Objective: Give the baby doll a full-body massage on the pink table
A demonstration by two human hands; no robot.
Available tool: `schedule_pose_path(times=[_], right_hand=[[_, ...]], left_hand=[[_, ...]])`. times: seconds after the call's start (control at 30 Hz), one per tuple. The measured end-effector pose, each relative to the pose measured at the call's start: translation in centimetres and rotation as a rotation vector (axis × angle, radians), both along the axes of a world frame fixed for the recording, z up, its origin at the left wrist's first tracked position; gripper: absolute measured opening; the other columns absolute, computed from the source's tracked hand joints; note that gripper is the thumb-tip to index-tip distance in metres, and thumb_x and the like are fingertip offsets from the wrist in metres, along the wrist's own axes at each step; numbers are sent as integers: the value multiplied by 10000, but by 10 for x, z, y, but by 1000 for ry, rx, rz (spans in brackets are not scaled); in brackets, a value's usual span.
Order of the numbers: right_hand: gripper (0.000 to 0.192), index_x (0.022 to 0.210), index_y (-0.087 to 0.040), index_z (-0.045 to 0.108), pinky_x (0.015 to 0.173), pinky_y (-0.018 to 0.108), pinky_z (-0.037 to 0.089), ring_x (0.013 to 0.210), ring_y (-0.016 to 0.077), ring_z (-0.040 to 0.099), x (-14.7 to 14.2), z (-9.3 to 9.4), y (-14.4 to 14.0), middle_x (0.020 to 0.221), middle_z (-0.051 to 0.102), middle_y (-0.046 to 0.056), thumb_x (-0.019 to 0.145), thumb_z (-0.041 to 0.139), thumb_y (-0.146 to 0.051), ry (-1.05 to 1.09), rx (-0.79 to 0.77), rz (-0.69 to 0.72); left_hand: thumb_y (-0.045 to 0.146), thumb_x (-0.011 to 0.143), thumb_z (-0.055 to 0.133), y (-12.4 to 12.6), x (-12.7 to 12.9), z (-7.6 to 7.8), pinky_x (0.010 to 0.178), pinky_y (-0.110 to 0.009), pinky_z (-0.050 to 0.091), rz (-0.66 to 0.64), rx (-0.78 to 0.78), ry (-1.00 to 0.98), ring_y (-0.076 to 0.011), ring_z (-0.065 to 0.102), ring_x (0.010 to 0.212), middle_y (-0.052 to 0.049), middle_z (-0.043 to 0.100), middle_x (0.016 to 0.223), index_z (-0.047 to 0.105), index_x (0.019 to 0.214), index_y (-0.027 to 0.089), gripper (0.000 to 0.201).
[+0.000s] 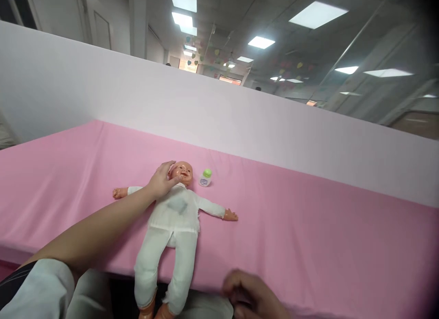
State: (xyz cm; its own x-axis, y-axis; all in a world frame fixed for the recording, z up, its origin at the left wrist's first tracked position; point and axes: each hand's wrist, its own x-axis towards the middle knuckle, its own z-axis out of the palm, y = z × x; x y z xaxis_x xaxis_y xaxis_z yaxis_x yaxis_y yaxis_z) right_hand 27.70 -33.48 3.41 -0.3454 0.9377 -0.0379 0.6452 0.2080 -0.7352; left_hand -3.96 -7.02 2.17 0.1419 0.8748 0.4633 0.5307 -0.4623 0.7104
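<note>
Doll [176,214] lies face up on the pink-covered table [308,227], both arms spread, 2 lower legs past the near edge, over the person's lap. Left hand [163,181] is on the doll's head, fingers along 1 side, thumb near the chin; firm grip or just resting, cannot tell. Right hand [254,294] is blurred at the near edge, fingers curled, nothing visible in them; cannot tell if they hold anything.

Risks, my read. #1: doll slides off toward the lap. Cause: legs already overhang, cloth [103,154] looks smooth, and a pull at the feet or a slack left hand leaves little to stop it. #2: small green-capped bottle [205,178] gets knocked. It looks upright, just beside the head but apart from it; a head roll or a swing of the near doll arm [216,208] could tip it. #3: head twists at the neck if the left hand presses sideways while the body stays put. #4: cloth bunches if the doll is dragged, maybe shifting the bottle too. Grey patch [177,204] on the doll's shirt: stain or damp, cannot tell.
</note>
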Motion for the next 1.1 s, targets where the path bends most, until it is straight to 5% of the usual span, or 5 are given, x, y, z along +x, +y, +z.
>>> schedule_pose_path(times=[0.17, 0.27, 0.37, 0.67, 1.1], right_hand=[[333, 1119, -240, 687, 911, 419, 609, 986, 259, 729, -64, 5, 144, 1162, 737, 88, 912, 699, -500, 360, 149, -160], [557, 1328, -234, 637, 1066, 491, 543, 1230, 311, 660, -98, -1, 217, 1369, 679, 117, 872, 760, -529, 228, 269, -251], [715, 1413, -212, 601, 1096, 492, 530, 1266, 319, 650, -117, -12, 256, 1378, 687, 134, 837, 810, -581, 205, 330, -247], [819, 1591, -231, 483, 1097, 453, 563, 1269, 291, 688, -116, -44, 271, 1452, 677, 110, 904, 762, -580, 336, 297, -264], [566, 1539, -217, 549, 1246, 453, 420, 1451, 262, 559, -114, -42, 267, 1547, 605, 100, 1073, 481, -531, 361, 404, -221]], left_hand=[[644, 959, 597, 9, 4, -13, 1225, -527, 375, -84, 61, 100, -387, 455, 1498, -206, 472, 1628, 386, 1616, 116, 869], [635, 970, 581, 12, 0, -18, 1126, -488, 472, -76, -1, 91, -375, 560, 1410, -190, 558, 1563, 403, 1605, 126, 832], [621, 985, 550, 13, -4, -17, 984, -465, 530, -33, -91, 120, -375, 674, 1248, -155, 684, 1422, 511, 1531, 186, 698], [741, 910, 586, 16, -17, -6, 830, -409, 534, -78, -195, 167, -366, 732, 1058, -119, 778, 1210, 616, 1411, 239, 710], [620, 1064, 350, 10, -18, -7, 977, -451, 523, -73, -172, 155, -355, 695, 1221, -103, 725, 1372, 586, 1442, 254, 577]])
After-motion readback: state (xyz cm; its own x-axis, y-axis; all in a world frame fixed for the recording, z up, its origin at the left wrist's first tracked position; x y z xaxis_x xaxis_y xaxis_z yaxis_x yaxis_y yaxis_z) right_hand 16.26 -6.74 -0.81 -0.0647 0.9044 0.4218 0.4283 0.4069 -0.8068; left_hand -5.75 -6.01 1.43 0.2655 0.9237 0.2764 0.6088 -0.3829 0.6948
